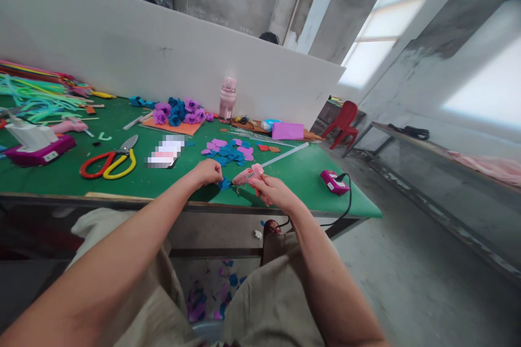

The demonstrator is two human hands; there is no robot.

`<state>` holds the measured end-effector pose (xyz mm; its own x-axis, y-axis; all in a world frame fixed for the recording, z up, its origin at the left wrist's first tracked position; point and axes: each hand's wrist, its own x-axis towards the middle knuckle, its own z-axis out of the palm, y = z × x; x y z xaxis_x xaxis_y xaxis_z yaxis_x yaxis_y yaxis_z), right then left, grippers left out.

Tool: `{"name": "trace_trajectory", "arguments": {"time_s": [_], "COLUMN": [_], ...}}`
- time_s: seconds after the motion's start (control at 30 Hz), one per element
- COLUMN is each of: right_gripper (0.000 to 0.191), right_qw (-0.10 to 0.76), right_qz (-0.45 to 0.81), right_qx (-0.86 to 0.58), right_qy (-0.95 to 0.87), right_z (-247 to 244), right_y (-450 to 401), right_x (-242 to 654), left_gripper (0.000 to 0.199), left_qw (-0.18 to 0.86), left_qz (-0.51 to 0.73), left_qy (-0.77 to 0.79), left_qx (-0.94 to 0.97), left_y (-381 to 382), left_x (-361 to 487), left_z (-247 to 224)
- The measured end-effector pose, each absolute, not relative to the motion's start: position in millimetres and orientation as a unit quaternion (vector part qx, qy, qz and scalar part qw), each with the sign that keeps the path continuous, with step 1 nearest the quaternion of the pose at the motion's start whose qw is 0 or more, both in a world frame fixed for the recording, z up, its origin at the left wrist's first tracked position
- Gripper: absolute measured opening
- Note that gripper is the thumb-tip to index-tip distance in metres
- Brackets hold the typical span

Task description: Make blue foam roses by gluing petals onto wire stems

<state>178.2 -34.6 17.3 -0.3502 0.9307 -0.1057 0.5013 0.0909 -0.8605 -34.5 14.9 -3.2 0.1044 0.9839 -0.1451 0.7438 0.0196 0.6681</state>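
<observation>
My right hand [271, 190] is wrapped round the handle of a pink glue gun [249, 174], with a long clear glue stick [287, 154] out of its back end. The gun's nozzle points left at a small blue paper piece [223, 184] near the table's front edge. Pinched closed, my left hand [208, 172] is at the left side of that blue piece; its fingertips are partly hidden, but they appear to hold it. Just beyond both hands lie loose blue petals [230, 156] and purple petals [245, 152].
Scissors [118, 164] and a phone [166, 152] lie left on the green table [195, 143]. Behind are paper flowers [177, 112], a pink bottle [227, 100] and a purple packet [287, 131]. A magenta power socket [335, 182] with a black cable sits right.
</observation>
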Motion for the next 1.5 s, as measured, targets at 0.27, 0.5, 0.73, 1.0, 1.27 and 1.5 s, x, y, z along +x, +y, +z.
{"name": "trace_trajectory", "arguments": {"time_s": [0.27,0.5,0.73,1.0,1.27,1.5], "right_gripper": [0.040,0.040,0.039,0.037,0.035,0.035], "right_qw": [0.246,0.251,0.269,0.263,0.239,0.287], "right_qz": [0.431,0.428,0.441,0.467,0.447,0.483], "right_qx": [-0.517,-0.517,-0.519,-0.500,-0.513,-0.506], "right_qy": [-0.698,-0.697,-0.680,-0.680,-0.693,-0.654], "right_z": [15,13,16,20,19,14], "right_y": [-32,-31,-31,-36,-37,-30], "right_x": [179,180,185,180,172,185], "left_gripper": [0.002,0.001,0.001,0.002,0.003,0.002], "left_qw": [0.315,0.315,0.312,0.311,0.311,0.326], "left_qz": [0.190,0.189,0.188,0.188,0.188,0.199], "left_qy": [0.644,0.642,0.643,0.641,0.643,0.642], "left_qx": [0.671,0.673,0.673,0.676,0.675,0.665], "left_y": [14,15,15,14,14,14], "left_x": [-34,-34,-35,-34,-34,-33], "left_z": [-2,-3,-3,-2,-2,-2]}}
